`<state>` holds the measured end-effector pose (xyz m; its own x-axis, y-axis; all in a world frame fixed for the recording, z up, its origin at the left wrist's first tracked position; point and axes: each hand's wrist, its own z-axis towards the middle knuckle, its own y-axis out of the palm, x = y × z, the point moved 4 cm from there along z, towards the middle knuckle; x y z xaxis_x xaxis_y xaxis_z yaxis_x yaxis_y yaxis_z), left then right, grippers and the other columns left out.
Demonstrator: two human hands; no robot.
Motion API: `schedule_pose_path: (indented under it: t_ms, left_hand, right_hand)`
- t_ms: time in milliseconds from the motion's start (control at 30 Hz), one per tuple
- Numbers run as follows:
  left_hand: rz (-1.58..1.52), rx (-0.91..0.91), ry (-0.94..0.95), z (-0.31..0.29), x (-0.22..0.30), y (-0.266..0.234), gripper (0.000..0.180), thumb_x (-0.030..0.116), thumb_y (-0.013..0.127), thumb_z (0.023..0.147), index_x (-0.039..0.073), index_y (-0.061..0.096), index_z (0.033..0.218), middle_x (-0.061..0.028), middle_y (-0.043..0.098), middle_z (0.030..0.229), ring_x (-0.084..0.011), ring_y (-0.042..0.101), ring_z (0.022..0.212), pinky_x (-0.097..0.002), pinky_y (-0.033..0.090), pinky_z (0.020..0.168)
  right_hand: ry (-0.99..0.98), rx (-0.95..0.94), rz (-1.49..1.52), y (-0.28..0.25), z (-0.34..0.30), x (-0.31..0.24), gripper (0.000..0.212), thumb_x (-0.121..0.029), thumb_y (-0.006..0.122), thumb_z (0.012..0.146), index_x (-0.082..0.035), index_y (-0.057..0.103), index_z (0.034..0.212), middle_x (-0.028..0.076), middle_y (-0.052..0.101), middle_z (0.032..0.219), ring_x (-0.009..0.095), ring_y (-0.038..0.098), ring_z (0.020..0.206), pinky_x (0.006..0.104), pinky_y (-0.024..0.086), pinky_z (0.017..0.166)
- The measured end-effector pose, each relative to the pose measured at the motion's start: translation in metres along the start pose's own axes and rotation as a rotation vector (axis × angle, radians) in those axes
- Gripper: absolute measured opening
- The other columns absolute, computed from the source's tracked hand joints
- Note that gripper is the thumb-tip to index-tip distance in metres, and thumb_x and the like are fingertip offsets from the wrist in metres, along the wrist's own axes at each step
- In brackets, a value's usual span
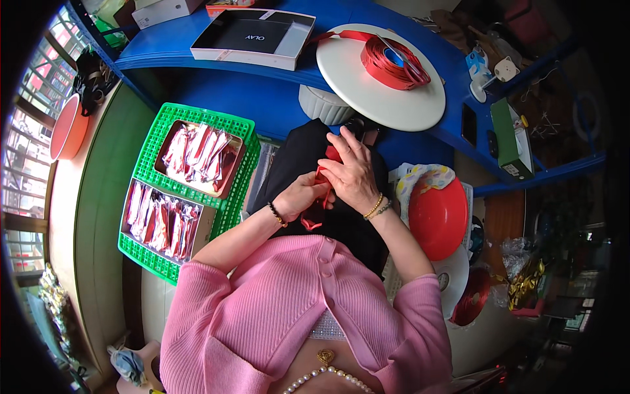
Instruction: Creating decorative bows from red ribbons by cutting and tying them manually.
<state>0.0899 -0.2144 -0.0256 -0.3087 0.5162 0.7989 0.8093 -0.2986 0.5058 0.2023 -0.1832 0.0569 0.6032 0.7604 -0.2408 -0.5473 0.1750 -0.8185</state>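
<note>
My left hand [300, 195] and my right hand [353, 172] meet over a black box [295, 164] in front of me. Both pinch a red ribbon [320, 197] that runs between the fingers, its loose end hanging below my left hand. My right hand lies on top, fingers bent over the ribbon. A roll of red ribbon [394, 62] rests on a white round turntable [374, 79] just beyond the box.
A green crate [233, 197] at my left holds two trays of red sachets [197, 154]. A red bowl [438, 217] sits at my right. An open black-and-white box [252, 38] lies on the blue table [262, 98]. A green device [510, 141] stands far right.
</note>
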Motion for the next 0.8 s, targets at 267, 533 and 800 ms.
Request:
schedule_pose_path:
  t_ms: [267,533,800]
  left_hand:
    - [0.002,-0.009,-0.006,-0.015,-0.011,-0.002,0.015,0.013,0.048,0.092,0.0,0.051,0.099,-0.0088,0.061,0.082,-0.0168,0.061,0.073,-0.0279,0.049,0.071]
    - [-0.027,-0.044,-0.008,-0.018,-0.008,-0.002,0.016,0.013,0.044,0.094,0.001,0.05,0.101,-0.0089,0.061,0.081,-0.0172,0.061,0.073,-0.0276,0.05,0.069]
    - [-0.086,0.112,0.083,-0.011,0.018,-0.008,0.014,0.011,0.042,0.094,0.002,0.052,0.098,-0.0071,0.06,0.081,-0.0169,0.06,0.071,-0.0294,0.051,0.069]
  right_hand:
    - [-0.003,0.02,0.125,0.013,-0.014,-0.001,0.015,-0.013,0.072,0.068,-0.012,0.069,0.082,0.01,0.05,0.125,0.029,0.041,0.122,0.0382,0.035,0.094]
    - [-0.039,0.046,0.203,0.018,-0.012,0.002,0.019,-0.011,0.072,0.068,-0.012,0.068,0.087,0.011,0.05,0.126,0.029,0.042,0.121,0.037,0.036,0.096]
    - [0.022,0.352,0.01,-0.009,-0.02,-0.009,0.039,-0.011,0.075,0.064,-0.012,0.063,0.101,0.01,0.05,0.116,0.029,0.048,0.107,0.0384,0.038,0.089]
